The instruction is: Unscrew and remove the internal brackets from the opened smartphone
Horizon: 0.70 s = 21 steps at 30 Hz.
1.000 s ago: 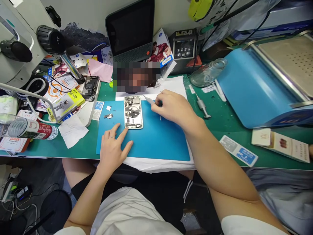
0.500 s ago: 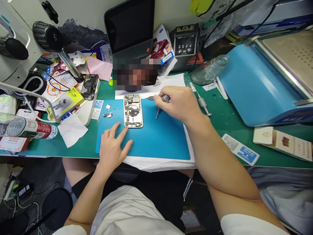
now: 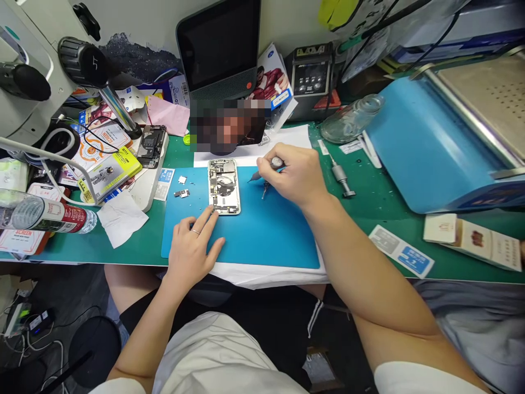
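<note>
An opened smartphone (image 3: 230, 203) lies upright on the blue work mat (image 3: 262, 241), its inner parts bare. My left hand (image 3: 192, 249) is open, palm down on the mat, with fingertips touching the phone's lower edge. To the right of the phone, above the mat, my right hand (image 3: 293, 172) is closed around a small screwdriver (image 3: 278, 162), its thin bit slanting downward. A dark pointed tool (image 3: 255, 176), seemingly tweezers, juts leftward from the same fingers. Its tip is apart from the phone. Small loose phone parts (image 3: 181, 193) lie left of the phone.
Another grey screwdriver (image 3: 340, 176) lies right of the mat. A glass jar (image 3: 351, 119) and a blue machine (image 3: 418, 142) stand farther right. At left are a plastic bottle (image 3: 53, 214), a white tissue (image 3: 123, 218), battery boxes (image 3: 110, 174) and a microscope stand (image 3: 118, 109).
My right hand has shifted slightly left, and the pointed tool now tilts downward. My left fingers have drawn closer together at the phone's lower edge.
</note>
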Tool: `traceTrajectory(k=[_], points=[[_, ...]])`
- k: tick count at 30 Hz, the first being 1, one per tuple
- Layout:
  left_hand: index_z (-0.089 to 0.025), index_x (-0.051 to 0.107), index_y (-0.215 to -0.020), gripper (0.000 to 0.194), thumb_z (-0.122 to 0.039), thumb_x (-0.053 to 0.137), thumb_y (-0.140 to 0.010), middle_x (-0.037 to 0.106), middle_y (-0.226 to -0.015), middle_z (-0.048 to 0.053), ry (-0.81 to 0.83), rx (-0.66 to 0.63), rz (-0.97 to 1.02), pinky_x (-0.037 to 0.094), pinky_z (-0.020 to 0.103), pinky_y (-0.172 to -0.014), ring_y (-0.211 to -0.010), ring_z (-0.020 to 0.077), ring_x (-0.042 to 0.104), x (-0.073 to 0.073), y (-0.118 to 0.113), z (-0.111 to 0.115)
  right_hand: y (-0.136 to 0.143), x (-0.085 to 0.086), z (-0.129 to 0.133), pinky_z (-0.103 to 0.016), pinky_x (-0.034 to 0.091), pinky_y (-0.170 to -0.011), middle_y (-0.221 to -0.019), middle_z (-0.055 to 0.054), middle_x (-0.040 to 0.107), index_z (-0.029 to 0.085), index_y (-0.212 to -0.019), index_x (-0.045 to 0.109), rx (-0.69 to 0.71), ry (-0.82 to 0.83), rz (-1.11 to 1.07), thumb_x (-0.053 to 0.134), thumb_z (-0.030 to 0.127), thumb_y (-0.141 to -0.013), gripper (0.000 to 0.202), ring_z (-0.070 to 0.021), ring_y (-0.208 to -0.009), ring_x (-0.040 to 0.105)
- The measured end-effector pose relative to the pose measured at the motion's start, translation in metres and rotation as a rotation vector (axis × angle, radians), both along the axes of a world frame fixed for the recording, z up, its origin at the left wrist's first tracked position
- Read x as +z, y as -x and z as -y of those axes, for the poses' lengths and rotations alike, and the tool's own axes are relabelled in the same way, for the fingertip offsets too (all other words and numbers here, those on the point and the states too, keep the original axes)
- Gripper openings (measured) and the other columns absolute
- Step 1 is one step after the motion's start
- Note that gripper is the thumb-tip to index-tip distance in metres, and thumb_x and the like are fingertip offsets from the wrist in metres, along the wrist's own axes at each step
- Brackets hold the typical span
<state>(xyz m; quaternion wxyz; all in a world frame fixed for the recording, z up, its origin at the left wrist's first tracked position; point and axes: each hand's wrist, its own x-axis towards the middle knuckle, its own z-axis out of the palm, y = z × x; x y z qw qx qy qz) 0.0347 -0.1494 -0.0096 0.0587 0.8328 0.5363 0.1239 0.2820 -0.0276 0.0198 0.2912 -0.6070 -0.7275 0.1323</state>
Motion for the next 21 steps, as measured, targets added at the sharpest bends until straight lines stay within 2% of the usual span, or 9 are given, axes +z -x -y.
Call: traceTrajectory(k=[4, 8, 17, 21], points=[[-0.019, 0.042, -0.156, 0.055, -0.042, 0.046, -0.106, 0.049, -0.16, 0.011, 0.031, -0.035, -0.027, 0.044, 0.047, -0.097, -0.116, 0.0317, 0.053, 0.003, -0.003, -0.002, 0.004, -0.007, -0.002, -0.038, 0.057, -0.08, -0.092, -0.007, 0.075, 0.025, -0.096, 0.062, 0.027, -0.029, -0.095, 0.051, 0.042, -0.094, 0.02, -0.0232, -0.079, 0.07], [-0.018, 0.045, -0.15, 0.049, -0.034, 0.048, -0.103, 0.051, -0.159, 0.01, 0.052, -0.037, -0.019, 0.042, 0.048, -0.101, -0.122, 0.0329, 0.051, 0.004, -0.004, -0.003, 0.008, -0.015, -0.002, -0.037, 0.059, -0.078, -0.098, -0.006, 0.076, 0.024, -0.113, 0.059, 0.064, -0.032, -0.193, 0.054, 0.045, -0.093, 0.03, -0.0227, -0.076, 0.072], [-0.02, 0.048, -0.144, 0.046, -0.027, 0.05, -0.099, 0.052, -0.159, 0.006, 0.08, -0.019, -0.002, 0.041, 0.048, -0.102, -0.122, 0.0331, 0.05, 0.004, -0.006, -0.003, 0.007, -0.019, -0.003, -0.038, 0.06, -0.079, -0.102, -0.005, 0.076, 0.025, -0.126, 0.054, 0.053, -0.005, -0.225, 0.055, 0.054, -0.094, 0.043, -0.023, -0.079, 0.075], [-0.02, 0.048, -0.143, 0.045, -0.025, 0.049, -0.099, 0.049, -0.16, 0.009, 0.083, -0.015, 0.008, 0.042, 0.048, -0.101, -0.122, 0.0324, 0.05, 0.005, -0.005, -0.003, 0.009, -0.019, -0.002, -0.038, 0.061, -0.081, -0.104, -0.005, 0.076, 0.027, -0.133, 0.051, 0.046, 0.004, -0.218, 0.058, 0.05, -0.095, 0.045, -0.0223, -0.08, 0.075]])
